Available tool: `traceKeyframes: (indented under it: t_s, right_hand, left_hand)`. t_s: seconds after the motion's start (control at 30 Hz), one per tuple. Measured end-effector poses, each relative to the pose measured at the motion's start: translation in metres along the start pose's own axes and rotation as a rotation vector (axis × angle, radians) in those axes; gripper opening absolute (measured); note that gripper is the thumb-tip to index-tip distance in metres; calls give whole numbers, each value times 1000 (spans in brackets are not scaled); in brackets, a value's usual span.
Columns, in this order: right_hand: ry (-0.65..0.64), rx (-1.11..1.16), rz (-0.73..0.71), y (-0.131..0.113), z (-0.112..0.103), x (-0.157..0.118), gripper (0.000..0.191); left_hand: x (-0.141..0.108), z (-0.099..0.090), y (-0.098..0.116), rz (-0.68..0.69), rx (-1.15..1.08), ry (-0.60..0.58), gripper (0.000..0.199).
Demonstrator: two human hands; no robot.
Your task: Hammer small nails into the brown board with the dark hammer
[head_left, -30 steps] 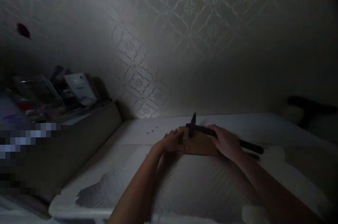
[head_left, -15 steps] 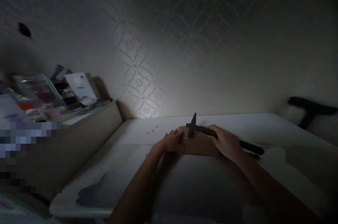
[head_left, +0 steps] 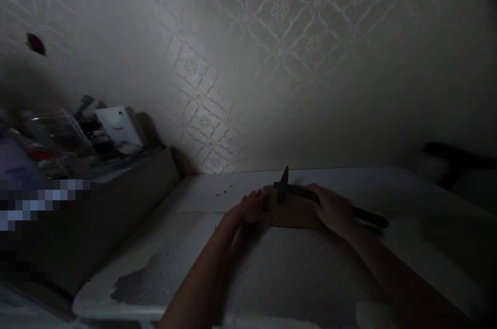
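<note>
At the far left, on the cabinet [head_left: 143, 192], we see a clear plastic box [head_left: 58, 130]; the light on it has faded over the last half second, and its contents are too dim to make out. The white box [head_left: 119, 124] just beside it has darkened likewise, and we cannot tell what it holds. The small dark bits [head_left: 224, 192] on the table [head_left: 202, 192] lie where they lay. Our left hand [head_left: 250, 208] still rests at the left end of the brown board [head_left: 297, 213], but we cannot tell whether its fingers pinch anything. The hammer [head_left: 303, 193] has scarcely moved, its head above the board's left part. Our right hand [head_left: 336, 208] remains closed around the handle.
</note>
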State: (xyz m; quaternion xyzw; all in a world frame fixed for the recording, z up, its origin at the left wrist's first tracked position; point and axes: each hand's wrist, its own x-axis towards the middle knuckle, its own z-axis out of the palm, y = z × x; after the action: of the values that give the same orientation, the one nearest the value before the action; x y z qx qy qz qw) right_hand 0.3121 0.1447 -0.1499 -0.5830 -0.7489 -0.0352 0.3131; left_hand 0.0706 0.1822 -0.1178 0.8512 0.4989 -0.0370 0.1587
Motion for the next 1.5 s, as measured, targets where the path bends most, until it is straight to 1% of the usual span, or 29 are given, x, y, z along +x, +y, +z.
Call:
traceKeyframes:
  t_s: [0.1,0.23,0.43,0.63,0.77,0.9,1.03,1.23,1.4,1.5]
  right_hand:
    - [18,-8,9,0,1,0,28]
    - [-3,-9,19,0,1,0,27]
    - [6,-8,21,1,2,0,25]
    - [17,-9,27,-1,0,-1,29]
    - [-6,-17,17,-1,1,0,28]
    - [20,-25,39,0,2,0,29]
    - [11,-19,20,-1,1,0,27]
    - [10,-13,28,-3,-1,0,26]
    - [13,-19,26,0,1,-1,29]
    - [14,-23,13,2,3,-1,29]
  left_hand:
    - [-1,-1,1,2,-1,6,89]
    - [-1,0,0,-3,0,-3,89]
    - [1,1,-1,6,10,-3,88]
    - [1,1,-2,4,2,-1,91]
    - [1,2,-3,18,14,4,90]
    - [2,2,-3,19,21,13,88]
    - [0,0,-2,-3,0,-14,88]
    - [0,0,-1,11,5,9,87]
    - [-1,-1,1,-10,4,-16,89]
    - [-2,-2,2,-8,0,-11,89]
